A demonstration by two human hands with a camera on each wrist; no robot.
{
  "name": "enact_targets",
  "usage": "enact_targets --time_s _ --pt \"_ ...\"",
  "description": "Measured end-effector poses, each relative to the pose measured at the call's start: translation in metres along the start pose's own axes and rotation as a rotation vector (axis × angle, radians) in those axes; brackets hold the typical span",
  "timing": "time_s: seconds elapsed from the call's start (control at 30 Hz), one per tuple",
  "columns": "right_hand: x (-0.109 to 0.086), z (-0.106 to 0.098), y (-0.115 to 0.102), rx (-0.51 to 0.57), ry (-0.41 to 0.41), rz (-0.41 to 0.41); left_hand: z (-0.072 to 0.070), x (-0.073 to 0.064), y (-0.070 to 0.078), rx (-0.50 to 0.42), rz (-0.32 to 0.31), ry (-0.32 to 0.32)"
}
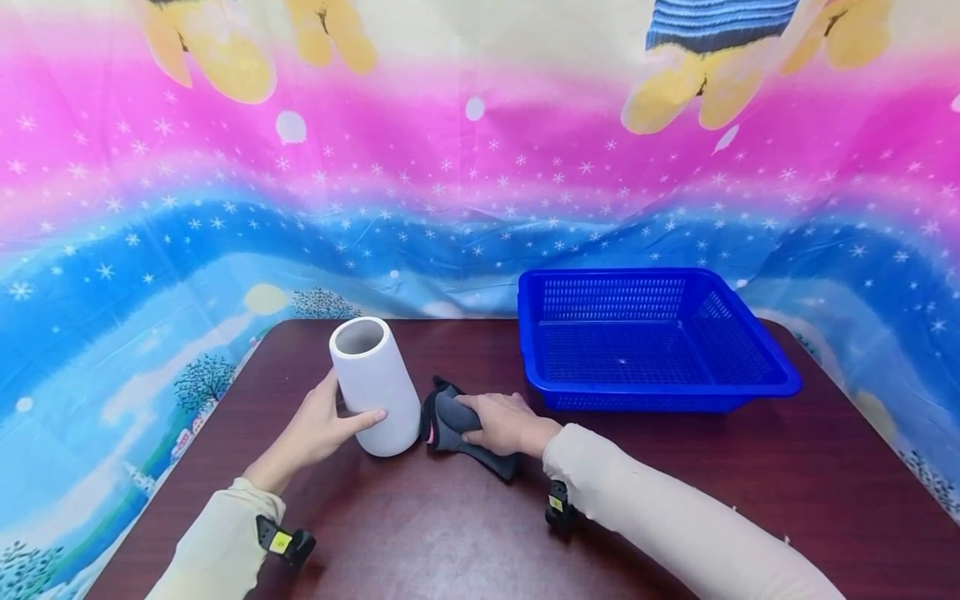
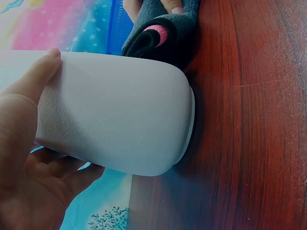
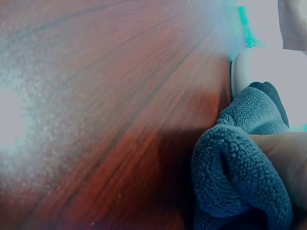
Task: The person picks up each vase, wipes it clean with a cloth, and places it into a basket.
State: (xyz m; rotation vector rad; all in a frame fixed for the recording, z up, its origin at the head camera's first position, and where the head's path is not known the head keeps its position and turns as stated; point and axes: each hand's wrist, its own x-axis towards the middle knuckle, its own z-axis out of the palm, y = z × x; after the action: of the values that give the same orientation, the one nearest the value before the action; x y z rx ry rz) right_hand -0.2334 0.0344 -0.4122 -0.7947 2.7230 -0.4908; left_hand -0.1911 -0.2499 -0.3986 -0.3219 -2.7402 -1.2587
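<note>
A white, tapered vase [image 1: 384, 396] with an open top stands upright on the table, left of the middle. My left hand [image 1: 315, 425] holds it around the side, thumb across the front and fingers behind, as the left wrist view shows. Just right of the vase's base lies a bunched grey fuzzy cloth [image 2: 144, 24] with a black edge and a bit of pink. Bent over the cloth, my right hand [image 1: 506, 423] grips it with thumb and fingers. In the right wrist view the cloth's folds [image 3: 235, 177] hide most of that hand.
A blue plastic basket [image 1: 660, 390] with perforated walls sits at the back right of the dark red-brown wooden table [image 1: 420, 533]. Behind the table hangs a colourful printed curtain [image 1: 465, 167]. Each forearm wears a small black camera mount.
</note>
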Motion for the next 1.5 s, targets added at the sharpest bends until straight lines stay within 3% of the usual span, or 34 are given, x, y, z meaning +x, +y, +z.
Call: enact_targets --time_s 0.6,1.5 --pt "-0.002 -0.013 0.005 0.212 0.086 -0.035 0.003 0.001 0.001 -0.021 0.003 -0.003" --pt "-0.007 -0.036 -0.015 0.413 0.201 -0.124 0.002 -0.001 -0.001 -0.011 0.012 0.015"
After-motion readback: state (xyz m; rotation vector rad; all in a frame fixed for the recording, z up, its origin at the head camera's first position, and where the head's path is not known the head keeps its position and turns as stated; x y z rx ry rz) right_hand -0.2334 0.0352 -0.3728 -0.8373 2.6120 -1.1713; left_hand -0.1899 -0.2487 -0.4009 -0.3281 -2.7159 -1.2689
